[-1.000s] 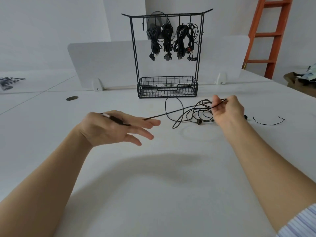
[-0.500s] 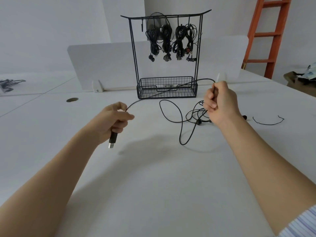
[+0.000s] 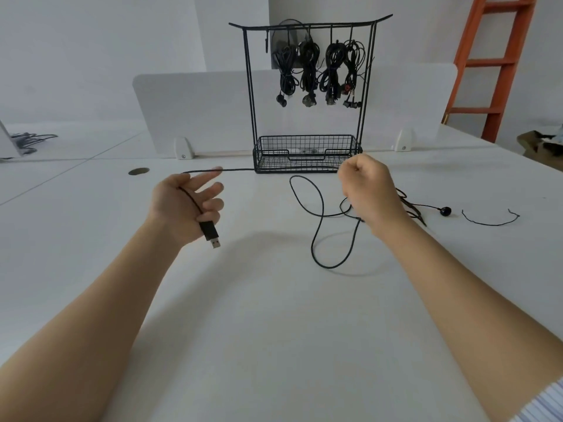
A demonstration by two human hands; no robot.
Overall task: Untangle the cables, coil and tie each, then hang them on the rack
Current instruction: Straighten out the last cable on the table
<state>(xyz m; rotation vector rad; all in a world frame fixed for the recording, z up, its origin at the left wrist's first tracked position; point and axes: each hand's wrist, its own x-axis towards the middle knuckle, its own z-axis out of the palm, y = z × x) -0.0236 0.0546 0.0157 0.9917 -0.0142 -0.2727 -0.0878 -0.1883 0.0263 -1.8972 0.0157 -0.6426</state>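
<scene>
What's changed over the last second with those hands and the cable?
The right hand rose from the tangle, drawing the cable out until it runs straight to the left hand, which turned and grips it by the plug, two fingers straightened. The rack, its hung cables and the tie stayed put.

1. The loose cable is black; its plug is black with a silvery metal tip.
2. The rack at the far middle is black wire, and its basket has a fine square grid.
3. The hanging coils are black; the rightmost seems to carry a small red spot, though it is too small to be sure.
4. The thin tie lying to the right is black.
5. The table and the divider behind the rack are plain white.
6. The ladder at far right is orange.
7. The sleeve at the near right corner is white with thin bluish stripes.
8. The round hole cover at far left is dark grey.
</scene>
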